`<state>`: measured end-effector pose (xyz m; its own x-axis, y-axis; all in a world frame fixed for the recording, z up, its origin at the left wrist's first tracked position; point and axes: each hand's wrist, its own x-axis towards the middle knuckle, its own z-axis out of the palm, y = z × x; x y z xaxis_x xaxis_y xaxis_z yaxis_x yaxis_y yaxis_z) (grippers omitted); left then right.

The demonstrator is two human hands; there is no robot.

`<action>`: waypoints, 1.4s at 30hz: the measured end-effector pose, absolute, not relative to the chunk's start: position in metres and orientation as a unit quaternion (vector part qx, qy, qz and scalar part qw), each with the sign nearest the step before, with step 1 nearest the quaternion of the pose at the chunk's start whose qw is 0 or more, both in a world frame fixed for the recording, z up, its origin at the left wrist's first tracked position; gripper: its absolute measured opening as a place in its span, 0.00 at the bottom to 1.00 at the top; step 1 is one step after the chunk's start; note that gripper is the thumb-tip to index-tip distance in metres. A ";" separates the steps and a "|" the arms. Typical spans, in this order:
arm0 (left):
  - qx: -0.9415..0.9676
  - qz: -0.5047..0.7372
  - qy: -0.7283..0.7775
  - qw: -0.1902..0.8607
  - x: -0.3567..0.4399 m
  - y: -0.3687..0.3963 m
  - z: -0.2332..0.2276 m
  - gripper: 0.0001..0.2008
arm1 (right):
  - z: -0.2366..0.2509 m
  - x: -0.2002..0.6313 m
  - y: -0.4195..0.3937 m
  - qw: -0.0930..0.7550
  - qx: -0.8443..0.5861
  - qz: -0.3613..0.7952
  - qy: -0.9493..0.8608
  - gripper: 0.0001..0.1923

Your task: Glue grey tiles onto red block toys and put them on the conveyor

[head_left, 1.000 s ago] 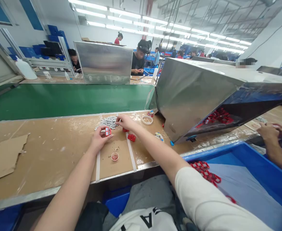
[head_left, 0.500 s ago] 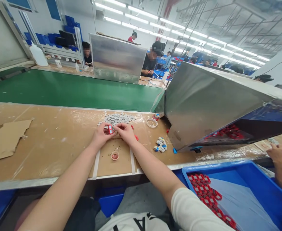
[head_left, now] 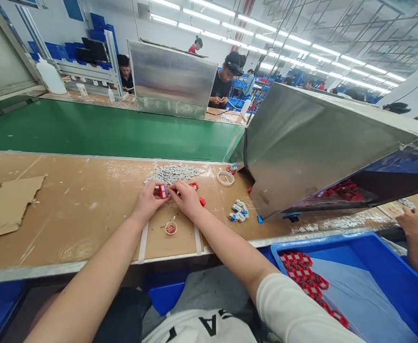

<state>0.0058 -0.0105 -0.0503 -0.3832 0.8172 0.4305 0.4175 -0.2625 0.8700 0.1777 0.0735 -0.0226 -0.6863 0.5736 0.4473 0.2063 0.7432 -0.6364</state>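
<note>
My left hand (head_left: pixel 147 201) pinches a small red frame part (head_left: pixel 163 191) above the brown bench. My right hand (head_left: pixel 186 196) meets it from the right, fingertips touching the same part; whether they carry a small grey piece I cannot tell. Just beyond the hands lies a heap of small grey pieces (head_left: pixel 173 172). Two more red parts (head_left: pixel 194 185) lie beside my right hand. A little orange cup (head_left: pixel 171 228) stands near my wrists.
A white ring (head_left: pixel 225 177) and a cluster of finished blue-white parts (head_left: pixel 238 211) lie to the right. A slanted metal chute (head_left: pixel 312 147) holds red parts. A blue bin (head_left: pixel 380 271) with red parts sits lower right, beside a co-worker's hand (head_left: pixel 414 226). Torn cardboard (head_left: pixel 7 205) lies left; a green conveyor (head_left: pixel 105 131) runs behind.
My right hand came back from the grey heap to the red part in my left hand. Both hands now stay together on it; the view shifted slightly.
</note>
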 end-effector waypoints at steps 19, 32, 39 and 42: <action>0.558 0.568 0.559 0.231 0.007 -0.020 -0.034 0.34 | -0.008 0.181 0.079 0.216 -0.214 0.276 -0.912 0.14; 0.576 0.544 0.562 0.239 0.006 -0.023 -0.033 0.20 | 0.000 0.176 0.064 0.202 -0.228 0.214 -0.928 0.14; 0.606 0.539 0.554 0.188 0.010 -0.026 -0.027 0.16 | 0.001 0.177 0.062 0.202 -0.223 0.203 -0.932 0.14; 0.621 0.551 0.536 0.153 0.011 -0.026 -0.028 0.14 | 0.000 0.176 0.061 0.195 -0.221 0.187 -0.937 0.15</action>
